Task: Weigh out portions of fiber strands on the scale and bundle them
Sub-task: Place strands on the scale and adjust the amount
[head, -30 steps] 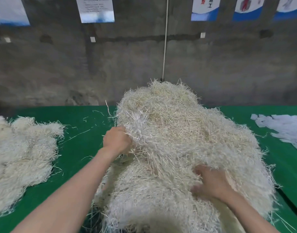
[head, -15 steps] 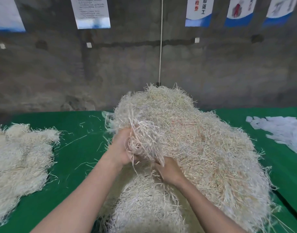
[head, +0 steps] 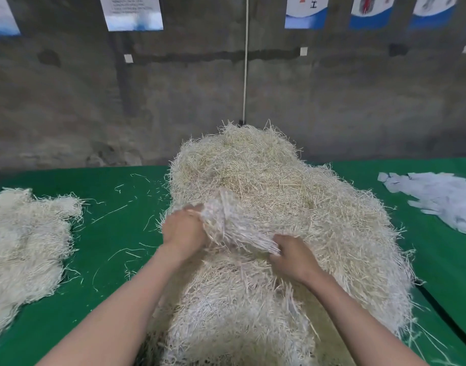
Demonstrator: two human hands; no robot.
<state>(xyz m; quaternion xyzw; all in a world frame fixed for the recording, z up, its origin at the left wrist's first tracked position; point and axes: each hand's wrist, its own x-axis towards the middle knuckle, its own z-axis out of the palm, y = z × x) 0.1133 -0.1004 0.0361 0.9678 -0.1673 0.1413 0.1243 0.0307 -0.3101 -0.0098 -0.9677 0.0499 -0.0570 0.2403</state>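
Fiber strands heap fills the centre of the green table: tall, tangled, pale straw colour. Smaller pile lies well apart at the left edge, and white paper slips lie at the right. No scale in view.

Tuft sits raised on the heap's near-left slope, spanning between both hands. Left hand has its fingers curled round the tuft's thick end. Right hand grips the tapering end. Its fingertips are buried in strands, so probably a pinch, hard to be sure.

Loose strands are scattered on the table between heap and pile.

Handling guess: very light, thin, springy strands that snag on each other, so a portion drags its neighbours and sheds bits. Best taken with a full-hand grab mid-tuft, strands roughly aligned, then teased free sideways, not yanked up. Nothing looks breakable.
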